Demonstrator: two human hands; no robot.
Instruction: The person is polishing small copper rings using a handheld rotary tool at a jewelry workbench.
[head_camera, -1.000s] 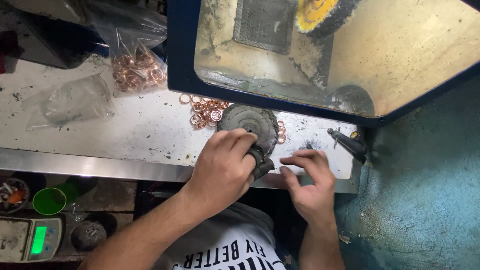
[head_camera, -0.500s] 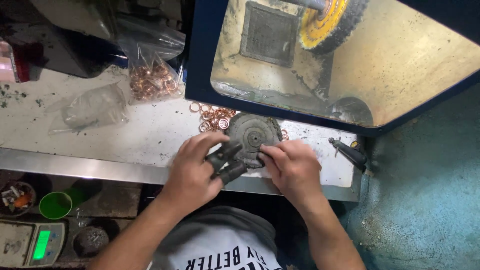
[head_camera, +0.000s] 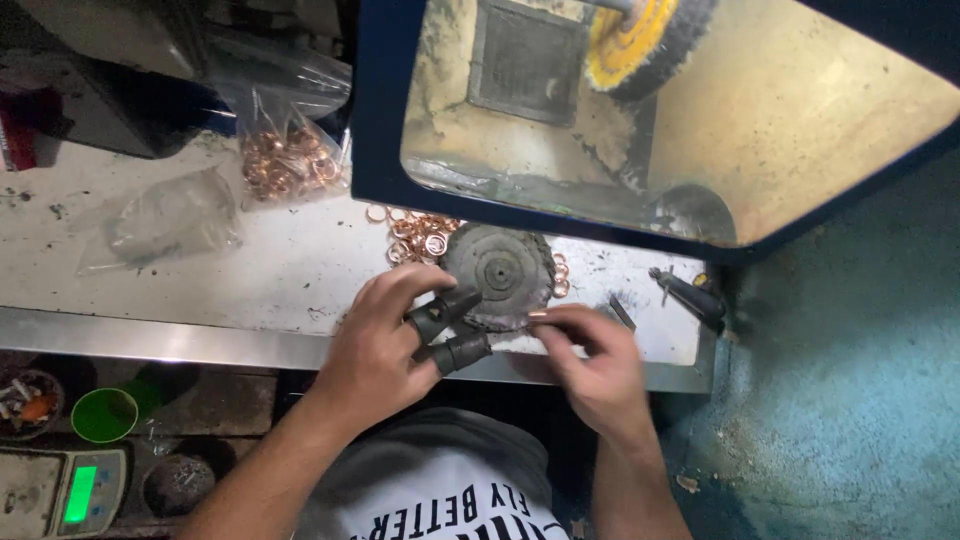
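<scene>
Head view, looking down at the surface (head_camera: 250, 270). My left hand (head_camera: 375, 350) sits at about 7 o'clock of a dark, worn buffing wheel (head_camera: 500, 275) that lies flat near the front edge; two of its fingers wear black finger guards (head_camera: 445, 330), and those fingers are loosely curled, closed on nothing that I can make out, the upper guard just touching the wheel's rim. My right hand (head_camera: 590, 365) sits at 5 o'clock of the wheel, thumb and forefinger pinched together on a small copper-coloured piece (head_camera: 538, 314), most likely a ring, though it is too small to be sure. Loose copper rings (head_camera: 415, 232) lie at 10 o'clock of the wheel, touching its edge, and a clear bag of the same rings (head_camera: 290, 160) stands farther off at 10 o'clock. A second, nearly flat clear bag (head_camera: 160, 225) lies well apart at 9 o'clock.

To do this step well, I judge that the pinch should stay on the piece's edge, so its faces remain free, and that the guarded fingers should take it before bare skin nears the yellow polishing wheel (head_camera: 640, 50) in the blue-framed cabinet (head_camera: 375, 120) at 12 o'clock. A dark hand tool (head_camera: 690, 297) rests at 3 o'clock.
</scene>
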